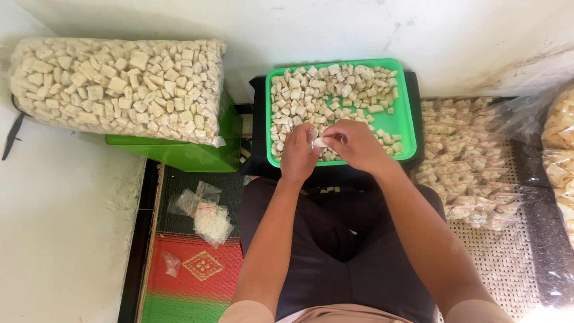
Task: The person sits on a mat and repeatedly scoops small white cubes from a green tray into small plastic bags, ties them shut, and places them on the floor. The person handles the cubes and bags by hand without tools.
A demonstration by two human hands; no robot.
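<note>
A green tray in front of me holds several pale cream square crackers. Both hands meet over the tray's near edge. My left hand pinches a small clear plastic bag at its mouth. My right hand holds a cracker piece against the bag's opening. The bag is mostly hidden between the fingers.
A big clear sack of the same crackers lies on a green box at left. Empty small bags lie on a red-green mat. Several filled small bags are piled on the woven mat at right. Another sack sits at the right edge.
</note>
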